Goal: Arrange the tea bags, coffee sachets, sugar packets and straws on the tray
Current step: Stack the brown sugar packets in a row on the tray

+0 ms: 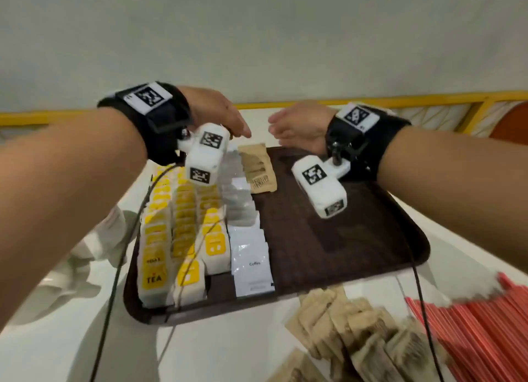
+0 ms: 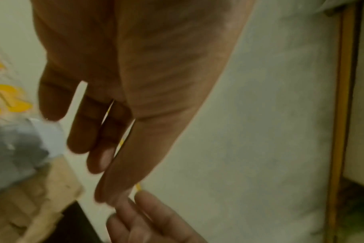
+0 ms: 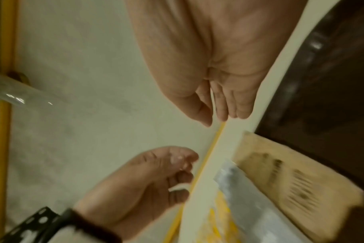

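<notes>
The tray [image 1: 371,261] sits in the middle of the desk [image 1: 57,338], dark brown, its left part already filled. Three rows of yellow-labelled tea bags [image 1: 183,238] run from its near edge toward the far edge, a row of white coffee sachets [image 1: 248,238] stands just beside them, and a few brown sugar packets [image 1: 257,167] lie at the far edge, next to the coffee row. The right half of the tray is bare.

Both hands hover over the tray's far edge, close together. The left hand [image 1: 220,112] has its fingers straight and relaxed, holding nothing; the right hand [image 1: 297,124] is likewise loose and empty, as the wrist views confirm.

Still off the tray, on the desk along its near edge, lie a heap of brown sugar packets [image 1: 357,333] and, toward the near right corner, a bundle of red straws [image 1: 471,330].

The step in hand looks like continuing the sugar row. To do it well, I would gather a small stack from the heap, square the edges between both hands, then lay the packets overlapping from the far edge toward the near one, tight against the coffee row. That should leave a clear strip along the right edge for the straws, laid parallel to the rows. The upright sachets look easy to topple, so the hands should come in from the bare side.
</notes>
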Available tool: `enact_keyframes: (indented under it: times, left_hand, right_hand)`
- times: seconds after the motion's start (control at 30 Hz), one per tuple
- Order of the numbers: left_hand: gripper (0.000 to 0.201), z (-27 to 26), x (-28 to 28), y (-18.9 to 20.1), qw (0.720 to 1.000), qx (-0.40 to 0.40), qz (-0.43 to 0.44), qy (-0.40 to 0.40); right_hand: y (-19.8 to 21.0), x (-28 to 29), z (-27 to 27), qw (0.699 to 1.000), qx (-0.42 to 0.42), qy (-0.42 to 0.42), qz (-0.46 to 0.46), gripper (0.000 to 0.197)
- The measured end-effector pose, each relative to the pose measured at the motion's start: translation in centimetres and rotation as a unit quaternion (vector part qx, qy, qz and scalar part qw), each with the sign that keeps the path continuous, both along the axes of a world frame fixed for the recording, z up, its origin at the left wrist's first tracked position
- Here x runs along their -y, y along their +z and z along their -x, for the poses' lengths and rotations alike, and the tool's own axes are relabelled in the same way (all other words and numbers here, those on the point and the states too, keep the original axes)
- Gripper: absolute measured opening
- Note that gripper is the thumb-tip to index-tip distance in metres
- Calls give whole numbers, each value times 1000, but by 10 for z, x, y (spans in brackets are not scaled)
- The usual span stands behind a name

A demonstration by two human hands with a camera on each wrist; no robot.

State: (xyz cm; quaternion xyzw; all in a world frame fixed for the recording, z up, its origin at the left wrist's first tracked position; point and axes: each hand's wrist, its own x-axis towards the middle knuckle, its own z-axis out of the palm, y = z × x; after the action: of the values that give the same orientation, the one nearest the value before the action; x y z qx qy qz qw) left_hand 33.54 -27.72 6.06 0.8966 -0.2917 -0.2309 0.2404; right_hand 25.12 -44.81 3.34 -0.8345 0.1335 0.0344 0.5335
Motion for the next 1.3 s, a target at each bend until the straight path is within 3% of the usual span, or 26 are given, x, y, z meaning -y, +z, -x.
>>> enact_keyframes:
  times: [0.1, 0.17, 0.2, 0.27, 0.33, 0.4, 0.5, 0.57, 0.6, 0.67, 0.8, 0.93, 1.0, 1.17, 1.3]
  left_hand:
    - [3, 40, -2, 24, 993, -92, 44, -59]
    - [33, 74, -7, 31, 980, -145, 41, -130]
    - [39, 90, -11, 29, 974, -161, 31, -155]
    - [26, 127, -19, 19, 966, -155, -2, -207]
    - [19, 164, -27, 5, 958, -87, -40, -270]
    - [23, 201, -35, -11, 942, -23, -89, -324]
    - [45, 244, -42, -43, 919, 38, -120, -375]
    - [57, 261, -44, -65, 912, 74, -111, -388]
    - [60, 266, -45, -74, 913, 92, -109, -382]
    - [61, 274, -46, -86, 923, 115, -102, -353]
    - [59, 279, -45, -94, 940, 109, -86, -311]
    - [56, 281, -44, -91, 949, 84, -92, -290]
    - [56, 282, -44, -91, 953, 76, -94, -280]
    - [63, 281, -42, -92, 959, 58, -99, -258]
    - [73, 279, -40, -89, 957, 48, -139, -250]
  right_hand:
    - [40, -9, 19, 995, 31, -17, -94, 7]
    - [61, -14, 40, 994, 42, 2, -106, 7]
    - [68, -16, 55, 995, 41, 27, -87, 8]
    - [76, -19, 87, 994, 26, 106, 1, 11]
    - [76, -24, 123, 969, -9, 209, 134, 12]
    - [68, -30, 160, 908, -83, 311, 270, 13]
    - [42, -36, 209, 741, -186, 445, 467, 33]
    - [17, -31, 237, 631, -216, 479, 570, 70]
    - [4, -26, 250, 597, -228, 478, 602, 95]
    - [-16, -14, 273, 568, -239, 468, 633, 133]
    - [-30, -3, 292, 618, -227, 442, 609, 147]
    - [-34, 1, 291, 684, -174, 408, 579, 139]
    - [-36, -1, 287, 722, -136, 383, 560, 124]
    - [-41, -3, 275, 786, -108, 367, 486, 59]
    - [-40, -5, 264, 825, -97, 354, 429, 42]
